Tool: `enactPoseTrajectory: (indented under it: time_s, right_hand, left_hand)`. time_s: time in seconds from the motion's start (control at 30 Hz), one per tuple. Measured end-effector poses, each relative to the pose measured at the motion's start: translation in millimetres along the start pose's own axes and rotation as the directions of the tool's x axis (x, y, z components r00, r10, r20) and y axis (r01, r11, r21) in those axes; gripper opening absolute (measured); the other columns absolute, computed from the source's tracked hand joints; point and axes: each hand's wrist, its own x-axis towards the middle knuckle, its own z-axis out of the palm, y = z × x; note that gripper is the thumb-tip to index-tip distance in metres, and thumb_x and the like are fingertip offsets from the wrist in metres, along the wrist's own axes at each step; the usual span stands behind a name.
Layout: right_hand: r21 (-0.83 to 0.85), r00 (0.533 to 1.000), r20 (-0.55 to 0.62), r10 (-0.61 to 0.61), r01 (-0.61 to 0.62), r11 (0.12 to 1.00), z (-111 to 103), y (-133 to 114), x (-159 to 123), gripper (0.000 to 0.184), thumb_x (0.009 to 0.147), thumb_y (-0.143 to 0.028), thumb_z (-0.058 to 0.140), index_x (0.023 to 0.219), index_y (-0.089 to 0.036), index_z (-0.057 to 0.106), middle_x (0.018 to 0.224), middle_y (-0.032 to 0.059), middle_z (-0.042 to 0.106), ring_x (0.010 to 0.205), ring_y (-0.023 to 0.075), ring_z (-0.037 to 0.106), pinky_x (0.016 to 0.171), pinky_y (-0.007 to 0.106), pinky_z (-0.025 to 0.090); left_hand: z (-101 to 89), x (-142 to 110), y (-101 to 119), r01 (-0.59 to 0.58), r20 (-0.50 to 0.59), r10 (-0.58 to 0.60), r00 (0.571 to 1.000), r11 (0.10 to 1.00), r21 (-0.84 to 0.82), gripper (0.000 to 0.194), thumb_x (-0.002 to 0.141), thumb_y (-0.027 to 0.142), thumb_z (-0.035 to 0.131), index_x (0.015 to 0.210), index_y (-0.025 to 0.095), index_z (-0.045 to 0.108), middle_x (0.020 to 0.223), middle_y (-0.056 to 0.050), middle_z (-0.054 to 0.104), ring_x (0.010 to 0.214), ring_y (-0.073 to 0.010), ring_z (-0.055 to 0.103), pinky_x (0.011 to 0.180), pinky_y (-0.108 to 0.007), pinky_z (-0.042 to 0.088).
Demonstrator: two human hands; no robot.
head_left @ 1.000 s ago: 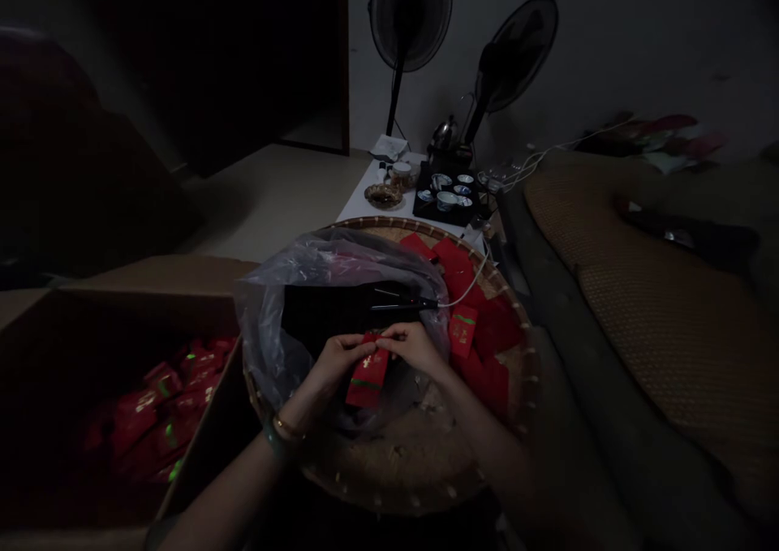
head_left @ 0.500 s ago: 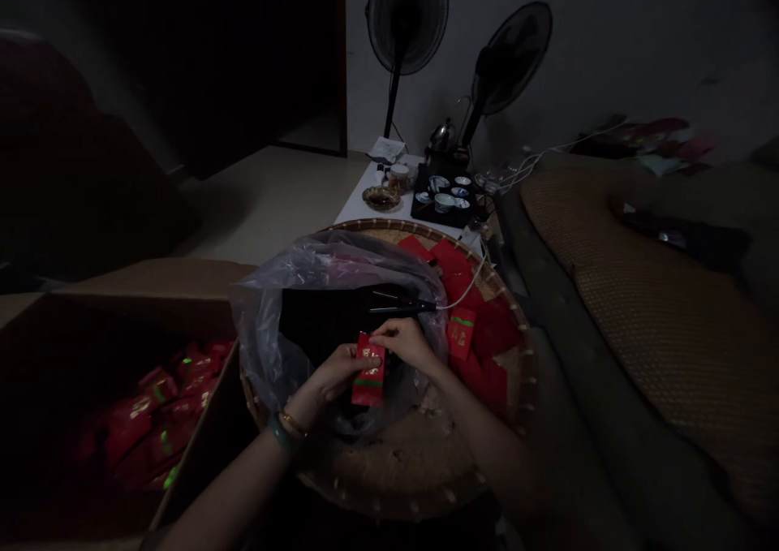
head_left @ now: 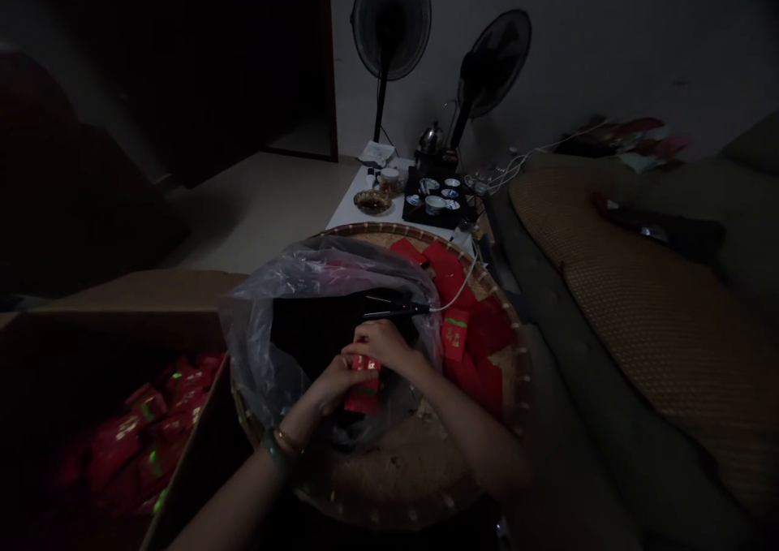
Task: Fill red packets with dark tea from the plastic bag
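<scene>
A small red packet [head_left: 361, 401] with a green band and gold lettering is held over the open plastic bag [head_left: 252, 364]. My left hand [head_left: 332, 385] grips its side, thumb across the front. At its top end is my right hand [head_left: 385, 342], fingers closed over the edge and hiding it. Dark contents fill the bag; what they are is too dim to tell. Just beyond my right hand rests a black two-armed clamp [head_left: 398, 309], like a hair straightener, its arms apart and a white cord trailing from it. Flat red packets [head_left: 455, 336] lie to the right.
The bag sits in a round woven bamboo tray [head_left: 393, 478]. At left stands a cardboard box [head_left: 139, 291] with many red packets [head_left: 122, 445] inside. Beyond are a low table with a tea tray [head_left: 414, 210] and two fans [head_left: 391, 23]. A cushioned seat [head_left: 614, 291] runs along the right.
My right hand has shifted left over the packet's top end, covering more of it. My left thumb has moved down onto the packet's front. The whole view has turned slightly right.
</scene>
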Motion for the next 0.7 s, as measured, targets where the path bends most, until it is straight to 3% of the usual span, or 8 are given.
enactPoseTrajectory:
  time_s: [0.1, 0.2, 0.33, 0.4, 0.47, 0.53, 0.7]
  right_hand:
    - [0.018, 0.999, -0.025, 0.034, -0.033, 0.999, 3, 1, 3, 0.029, 0.071, -0.044, 0.067, 0.065, -0.016, 0.062, 0.065, 0.0003, 0.061, 0.059, 0.0099, 0.052, 0.055, 0.021, 0.032]
    - [-0.022, 0.993, -0.084, 0.077, -0.079, 0.997, -4, 3, 7, 0.033, 0.075, -0.048, 0.061, 0.068, -0.016, 0.060, 0.069, 0.0013, 0.061, 0.064, 0.0116, 0.052, 0.060, 0.022, 0.035]
    - [-0.263, 0.980, -0.193, 0.055, -0.106, 0.959, -23, 21, 13, 0.032, 0.082, -0.039, 0.056, 0.105, -0.017, 0.058, 0.104, 0.0087, 0.059, 0.100, 0.0208, 0.049, 0.084, 0.031, 0.036]
    - [-0.411, 0.986, -0.132, 0.100, -0.146, 0.900, -30, 34, 15, 0.053, 0.076, -0.032, 0.064, 0.123, -0.016, 0.047, 0.119, 0.0135, 0.052, 0.109, 0.0261, 0.044, 0.088, 0.037, 0.034]
    - [-0.493, 0.986, -0.041, 0.159, -0.158, 0.855, -33, 46, 16, 0.063, 0.072, -0.026, 0.068, 0.128, -0.015, 0.042, 0.120, 0.0158, 0.050, 0.110, 0.0279, 0.044, 0.089, 0.040, 0.034]
    - [-0.517, 0.985, 0.020, 0.170, -0.135, 0.845, -33, 55, 16, 0.059, 0.072, -0.024, 0.067, 0.125, -0.014, 0.045, 0.115, 0.0157, 0.053, 0.108, 0.0273, 0.047, 0.089, 0.040, 0.035]
    - [-0.448, 0.994, 0.045, 0.097, -0.067, 0.892, -41, 64, 18, 0.059, 0.072, -0.024, 0.066, 0.126, -0.013, 0.044, 0.117, 0.0161, 0.053, 0.111, 0.0268, 0.047, 0.091, 0.039, 0.036]
  left_hand:
    - [2.9, -2, 0, 0.058, 0.060, -0.056, 0.997, 0.998, -0.034, 0.041, 0.049, 0.024, 0.081, 0.085, 0.011, 0.064, 0.084, -0.007, 0.068, 0.065, -0.0175, 0.065, 0.066, -0.030, 0.050]
    - [3.1, -3, 1, 0.051, 0.021, -0.049, 0.999, 0.997, -0.065, 0.040, 0.051, 0.025, 0.080, 0.085, 0.012, 0.064, 0.092, -0.008, 0.067, 0.066, -0.0182, 0.065, 0.064, -0.030, 0.051]
    - [-1.8, 0, 4, 0.015, -0.037, -0.019, 0.999, 0.993, -0.114, 0.044, 0.053, 0.025, 0.080, 0.092, 0.014, 0.063, 0.102, -0.010, 0.065, 0.068, -0.0175, 0.065, 0.064, -0.029, 0.052]
    - [-5.0, 2, 3, -0.006, -0.049, 0.000, 0.999, 0.992, -0.126, 0.046, 0.053, 0.025, 0.080, 0.094, 0.014, 0.063, 0.105, -0.011, 0.064, 0.070, -0.0180, 0.066, 0.064, -0.030, 0.052]
    - [-7.6, 4, 2, -0.028, -0.053, 0.021, 0.998, 0.991, -0.128, 0.047, 0.054, 0.026, 0.080, 0.096, 0.015, 0.062, 0.108, -0.011, 0.063, 0.071, -0.0183, 0.066, 0.064, -0.029, 0.052]
    - [-9.0, 6, 1, -0.041, -0.056, 0.034, 0.998, 0.991, -0.127, 0.049, 0.054, 0.026, 0.080, 0.098, 0.015, 0.062, 0.109, -0.012, 0.062, 0.072, -0.0186, 0.066, 0.064, -0.028, 0.051]
    - [-7.6, 7, 3, -0.038, -0.099, 0.026, 0.995, 0.992, -0.117, 0.054, 0.052, 0.027, 0.081, 0.101, 0.014, 0.062, 0.111, -0.014, 0.061, 0.072, -0.0193, 0.066, 0.061, -0.027, 0.050]
